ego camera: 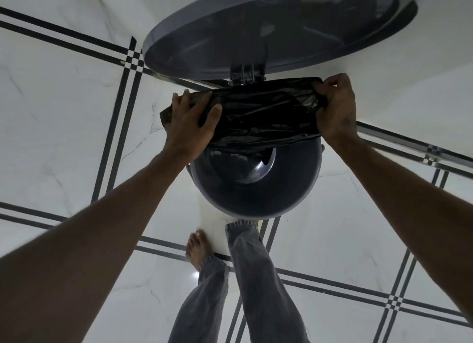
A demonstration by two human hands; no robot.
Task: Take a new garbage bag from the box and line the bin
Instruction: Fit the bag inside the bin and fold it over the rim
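Note:
A black garbage bag (263, 112) is stretched flat across the far half of the round grey bin (256, 202). The bin's mouth faces me and its inside is bare and dark. My left hand (190, 124) grips the bag's left end, fingers spread over the crumpled plastic and thumb on top. My right hand (336, 107) pinches the bag's right end with curled fingers. The bin's lid (268, 30) stands raised behind the bag on its hinge (244, 74).
White marble floor tiles (64, 112) with black stripe borders surround the bin. My legs in grey trousers (245, 278) and a bare foot (197, 248) stand just before the bin's near side. A white wall (409, 74) rises behind the lid.

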